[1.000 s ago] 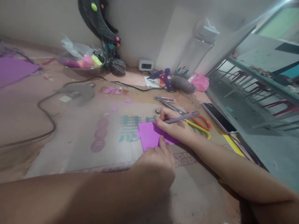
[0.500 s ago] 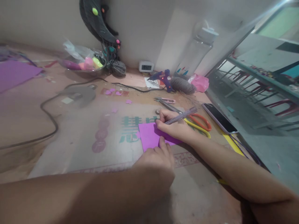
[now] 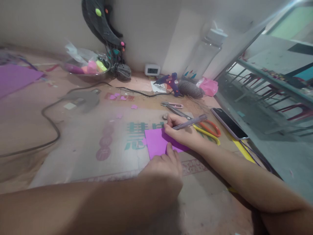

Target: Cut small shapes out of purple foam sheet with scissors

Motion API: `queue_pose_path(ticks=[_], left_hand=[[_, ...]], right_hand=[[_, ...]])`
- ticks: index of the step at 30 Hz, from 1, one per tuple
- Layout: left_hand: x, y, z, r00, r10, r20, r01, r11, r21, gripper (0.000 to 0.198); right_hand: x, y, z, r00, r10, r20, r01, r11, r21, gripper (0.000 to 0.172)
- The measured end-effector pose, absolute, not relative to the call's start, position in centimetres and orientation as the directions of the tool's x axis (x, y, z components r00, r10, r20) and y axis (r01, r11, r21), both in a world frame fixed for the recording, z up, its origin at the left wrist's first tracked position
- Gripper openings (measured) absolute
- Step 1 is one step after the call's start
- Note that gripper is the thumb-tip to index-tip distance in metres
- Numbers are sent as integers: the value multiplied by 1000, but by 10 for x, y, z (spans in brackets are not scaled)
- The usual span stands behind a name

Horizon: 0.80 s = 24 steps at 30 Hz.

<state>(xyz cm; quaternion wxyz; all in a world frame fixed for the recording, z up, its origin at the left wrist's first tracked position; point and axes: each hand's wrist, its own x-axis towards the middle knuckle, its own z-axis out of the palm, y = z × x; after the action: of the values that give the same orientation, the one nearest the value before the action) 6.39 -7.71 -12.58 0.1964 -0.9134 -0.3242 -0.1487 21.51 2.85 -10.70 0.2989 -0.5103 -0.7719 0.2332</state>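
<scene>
A small sheet of purple craft foam or paper [image 3: 156,141] lies on the work surface in front of me. My left hand [image 3: 163,166] rests on its near edge, the index finger stretched out on the sheet and the other fingers loosely bent. Between the thumb and fingers of my right hand [image 3: 182,132] is a greyish pen [image 3: 190,122], its upper end leaning to the right. That hand rests on the sheet's right part, and its tip is hidden behind my fingers. Scissors [image 3: 207,133] with orange and yellow handles lie just beyond my right hand.
Purple cut-out pieces [image 3: 134,106] are scattered ahead. Farther back are a glue gun [image 3: 171,81], grey yarn [image 3: 190,89], a clear bottle [image 3: 205,52] and a small digital clock [image 3: 152,70]. A phone [image 3: 229,123] lies rightward, a bowl [image 3: 88,74] back left. A black cable [image 3: 52,120] curves leftward.
My right hand and the pen have shifted very slightly to the right over the purple sheet. My left hand stays in place; the whole view has moved a little.
</scene>
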Motion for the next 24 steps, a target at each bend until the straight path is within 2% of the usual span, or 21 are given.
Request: queue_pose_path(ticks=[10, 16, 24], left_hand=[[66, -75, -126, 748, 513, 422, 645, -713, -275, 40], [66, -74, -130, 748, 503, 432, 645, -705, -295, 40], [67, -75, -128, 743, 516, 425, 651, -704, -284, 40]], right_hand=[[214, 28, -107, -315, 918, 241, 627, 392, -673, 27], [215, 27, -105, -210, 947, 245, 599, 322, -733, 27], [208, 25, -103, -283, 937, 204, 604, 340, -721, 27]])
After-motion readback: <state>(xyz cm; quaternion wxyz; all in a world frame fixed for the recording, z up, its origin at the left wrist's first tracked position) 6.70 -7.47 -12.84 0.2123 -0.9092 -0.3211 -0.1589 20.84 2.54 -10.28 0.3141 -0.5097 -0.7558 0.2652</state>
